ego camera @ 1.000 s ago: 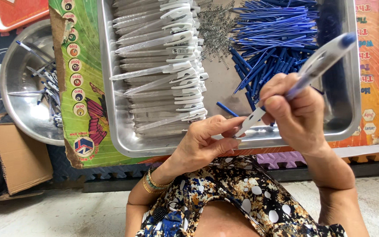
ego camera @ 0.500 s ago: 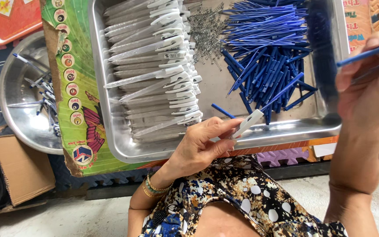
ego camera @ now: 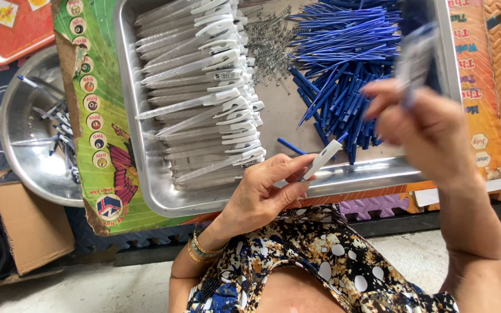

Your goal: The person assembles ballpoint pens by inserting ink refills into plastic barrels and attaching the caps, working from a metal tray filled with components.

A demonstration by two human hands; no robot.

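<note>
One wide steel tray point(ego camera: 146, 174) holds stacked white pen barrels point(ego camera: 204, 93), blue refills point(ego camera: 343, 69) and small springs point(ego camera: 268, 40), with bare metal along its near edge. Above that edge, the left hand point(ego camera: 262, 194) pinches a white clip piece point(ego camera: 323, 159). The right hand point(ego camera: 424, 130), raised over the tray's right rim, has its fingers clamped on a blurred pen point(ego camera: 416, 58).

Shiny brushed-metal tray point(ego camera: 146, 174) — glossy white plastic pen barrels point(ego camera: 204, 87), blue refills point(ego camera: 343, 64).

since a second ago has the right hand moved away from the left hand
Yes. The right hand has lifted up and rightward, away from the left hand, toward the metal tray's right rim.
</note>
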